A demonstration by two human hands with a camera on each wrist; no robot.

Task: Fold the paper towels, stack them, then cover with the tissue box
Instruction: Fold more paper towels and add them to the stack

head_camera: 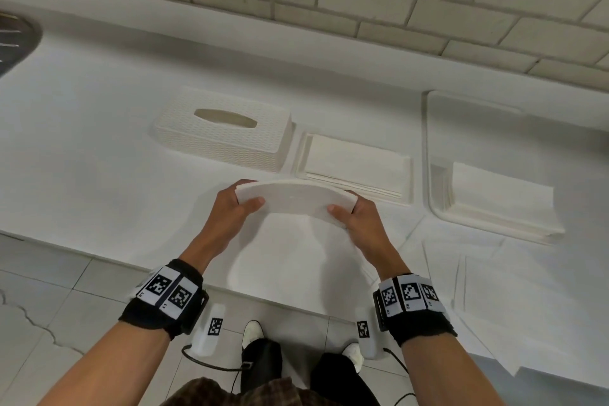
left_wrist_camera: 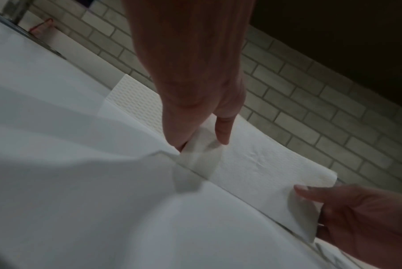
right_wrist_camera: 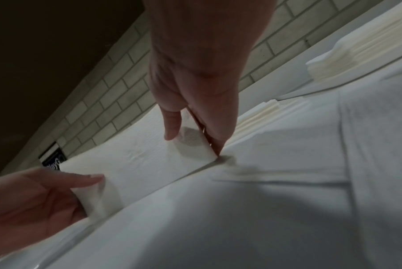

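A folded white paper towel (head_camera: 295, 199) is held just above the white counter, bowed upward in the middle. My left hand (head_camera: 242, 199) pinches its left end and my right hand (head_camera: 346, 211) pinches its right end, thumbs on top. The wrist views show the same towel (left_wrist_camera: 260, 163) (right_wrist_camera: 135, 160) pinched between thumb and fingers. Behind it lies a stack of folded towels (head_camera: 357, 168) on a flat base. The white woven tissue box cover (head_camera: 224, 137) stands to the left of that stack.
A white tray (head_camera: 435, 148) at the right holds a pile of towels (head_camera: 501, 204). Loose unfolded sheets (head_camera: 514, 290) lie at the counter's front right edge. A brick wall runs behind. A dark round object (head_camera: 16, 39) sits at the far left.
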